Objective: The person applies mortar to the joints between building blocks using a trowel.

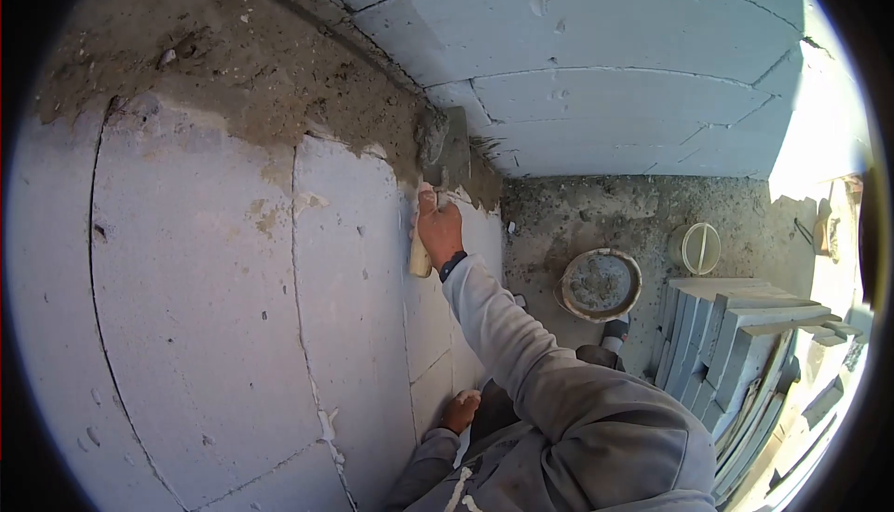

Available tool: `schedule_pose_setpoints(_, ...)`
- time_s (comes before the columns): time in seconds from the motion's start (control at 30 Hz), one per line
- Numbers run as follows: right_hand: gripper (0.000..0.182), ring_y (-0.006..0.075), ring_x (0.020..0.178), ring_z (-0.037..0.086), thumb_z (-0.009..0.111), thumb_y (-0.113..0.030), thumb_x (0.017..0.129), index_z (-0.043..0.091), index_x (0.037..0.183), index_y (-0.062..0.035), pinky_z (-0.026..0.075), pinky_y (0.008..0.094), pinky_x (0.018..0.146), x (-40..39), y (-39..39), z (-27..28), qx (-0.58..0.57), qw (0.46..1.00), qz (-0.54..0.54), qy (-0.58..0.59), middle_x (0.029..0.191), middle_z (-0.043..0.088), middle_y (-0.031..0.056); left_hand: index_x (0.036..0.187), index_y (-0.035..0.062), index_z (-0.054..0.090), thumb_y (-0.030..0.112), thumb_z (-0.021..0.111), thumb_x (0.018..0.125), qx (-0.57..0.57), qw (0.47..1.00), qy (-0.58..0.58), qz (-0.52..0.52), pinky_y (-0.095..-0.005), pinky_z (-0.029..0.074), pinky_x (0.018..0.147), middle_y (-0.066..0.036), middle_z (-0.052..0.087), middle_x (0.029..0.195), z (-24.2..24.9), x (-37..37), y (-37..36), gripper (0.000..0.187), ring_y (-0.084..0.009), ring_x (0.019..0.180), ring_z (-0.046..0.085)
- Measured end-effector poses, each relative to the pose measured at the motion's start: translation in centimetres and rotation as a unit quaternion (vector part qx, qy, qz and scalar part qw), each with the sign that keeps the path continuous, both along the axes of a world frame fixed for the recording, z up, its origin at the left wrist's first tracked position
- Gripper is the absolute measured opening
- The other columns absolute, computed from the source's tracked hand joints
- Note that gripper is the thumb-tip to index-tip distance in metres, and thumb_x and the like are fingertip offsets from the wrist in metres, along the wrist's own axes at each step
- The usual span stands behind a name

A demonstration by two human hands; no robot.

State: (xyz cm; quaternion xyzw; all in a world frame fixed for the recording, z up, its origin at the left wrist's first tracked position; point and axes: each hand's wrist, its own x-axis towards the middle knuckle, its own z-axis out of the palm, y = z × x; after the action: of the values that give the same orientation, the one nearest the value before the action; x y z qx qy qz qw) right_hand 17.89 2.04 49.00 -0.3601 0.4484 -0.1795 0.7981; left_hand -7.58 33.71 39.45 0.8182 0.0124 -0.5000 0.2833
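My right hand [440, 230] is wrapped round the pale handle of a trowel [454, 149]. The trowel's grey blade points away from me and lies against the mortar [407, 135] in the corner, at the edge of the white block wall [349, 260]. Lower down, close to my body, my left hand [460, 410] is beside the same wall with its fingers curled. What it holds, if anything, is hidden.
On the rough floor stand a bucket [600, 285] with grey mix in it and a smaller pale bucket [698, 248] with a handle across it. Stacked blocks [712, 335] stand at right. Another block wall [605, 55] rises ahead. Bright sunlight falls at far right.
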Motion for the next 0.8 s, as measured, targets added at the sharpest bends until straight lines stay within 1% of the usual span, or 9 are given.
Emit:
schedule_pose_setpoints(0.1, 0.042, 0.0164, 0.053, 0.055, 0.056, -0.042, 0.093, 0.052, 0.086, -0.0005, 0.046, 0.03, 0.049, -3.3, -0.8, 3.5, -0.011, 0.989, 0.082, -0.126, 0.067, 0.056, 0.0068, 0.114, 0.0015, 0.062, 0.036, 0.054, 0.088, -0.011, 1.0, 0.011, 0.025, -0.0331, 0.049, 0.078, -0.011, 0.067, 0.094, 2.2, 0.9, -1.5, 0.044, -0.0212, 0.086, 0.063)
schedule_pose_setpoints(0.3, 0.037, 0.0147, 0.053, 0.054, 0.058, -0.041, 0.092, 0.053, 0.086, -0.0048, 0.046, 0.0292, 0.05, -13.2, -2.3, -0.2, 0.041, 0.972, 0.152, -0.176, 0.066, 0.054, 0.0038, 0.114, 0.0019, 0.062, 0.035, 0.054, 0.088, -0.003, 1.0, -0.014, -0.01, -0.0318, 0.048, 0.081, -0.012, 0.067, 0.098, 2.5, 1.0, -3.0, 0.043, -0.0216, 0.09, 0.063)
schedule_pose_setpoints(0.37, 0.036, 0.0131, 0.054, 0.055, 0.06, -0.039, 0.091, 0.054, 0.086, -0.0036, 0.047, 0.0294, 0.051, -18.6, -2.6, -2.9, 0.007, 0.984, 0.145, -0.099, 0.067, 0.055, 0.0039, 0.115, 0.0025, 0.062, 0.035, 0.054, 0.088, 0.011, 0.999, -0.016, -0.041, -0.0323, 0.048, 0.084, -0.014, 0.067, 0.101, 1.7, 0.8, -3.0, 0.043, -0.0234, 0.094, 0.063)
schedule_pose_setpoints(0.43, 0.043, 0.0291, 0.061, 0.063, 0.064, -0.038, 0.086, 0.057, 0.1, 0.0019, 0.051, 0.0392, 0.06, -24.3, -1.8, -9.8, -0.175, 0.968, 0.163, 0.075, 0.079, 0.065, 0.0186, 0.116, 0.0041, 0.062, 0.035, 0.053, 0.088, 0.039, 0.995, -0.014, -0.093, -0.0345, 0.046, 0.092, -0.016, 0.066, 0.11, 1.7, 0.8, -3.4, 0.042, -0.028, 0.105, 0.062)
schedule_pose_setpoints(0.47, 0.044, 0.0399, 0.077, 0.066, 0.065, -0.033, 0.083, 0.058, 0.106, 0.0042, 0.052, 0.044, 0.069, -27.5, -2.4, -11.1, -0.279, 0.928, 0.184, 0.166, 0.09, 0.065, 0.0261, 0.116, 0.0041, 0.062, 0.035, 0.053, 0.088, 0.042, 0.995, -0.015, -0.092, -0.0345, 0.046, 0.092, -0.016, 0.066, 0.11, 2.2, 0.9, -4.0, 0.042, -0.028, 0.105, 0.062)
schedule_pose_setpoints(0.5, 0.046, 0.0431, 0.087, 0.063, 0.065, -0.032, 0.082, 0.057, 0.111, 0.0039, 0.051, 0.0462, 0.074, -30.5, -2.4, -13.8, -0.379, 0.864, 0.191, 0.271, 0.095, 0.064, 0.0276, 0.116, 0.0038, 0.061, 0.035, 0.053, 0.089, 0.048, 0.993, -0.02, -0.105, -0.0349, 0.046, 0.092, -0.017, 0.066, 0.11, 2.7, 1.0, -4.8, 0.042, -0.0287, 0.106, 0.062)
schedule_pose_setpoints(0.6, 0.053, 0.042, 0.087, 0.064, 0.063, -0.03, 0.082, 0.05, 0.12, 0.0049, 0.051, 0.0484, 0.078, -38.2, -4.3, -22.7, -0.368, 0.743, 0.33, 0.451, 0.099, 0.064, 0.0257, 0.116, 0.0034, 0.061, 0.034, 0.052, 0.089, 0.061, 0.989, -0.032, -0.132, -0.0354, 0.045, 0.094, -0.017, 0.065, 0.111, 3.4, 1.4, -5.8, 0.042, -0.0299, 0.108, 0.061)
schedule_pose_setpoints(0.7, 0.05, 0.0415, 0.087, 0.064, 0.061, -0.028, 0.082, 0.05, 0.119, 0.004, 0.051, 0.0484, 0.077, -39.2, -5.6, -25.4, -0.365, 0.761, 0.276, 0.46, 0.097, 0.063, 0.0256, 0.117, 0.0029, 0.061, 0.034, 0.051, 0.09, 0.06, 0.987, -0.05, -0.143, -0.0355, 0.045, 0.094, -0.017, 0.065, 0.112, 3.3, 1.2, -6.5, 0.042, -0.0309, 0.108, 0.06)
schedule_pose_setpoints(0.8, 0.047, 0.0427, 0.09, 0.063, 0.06, -0.031, 0.084, 0.052, 0.113, 0.0042, 0.051, 0.0485, 0.078, -32.8, -5.8, -20.4, -0.362, 0.808, 0.25, 0.392, 0.098, 0.063, 0.028, 0.116, 0.002, 0.061, 0.033, 0.052, 0.091, 0.047, 0.986, -0.061, -0.148, -0.0337, 0.045, 0.093, -0.016, 0.065, 0.111, 4.2, 0.9, -6.3, 0.04, -0.0277, 0.107, 0.061)
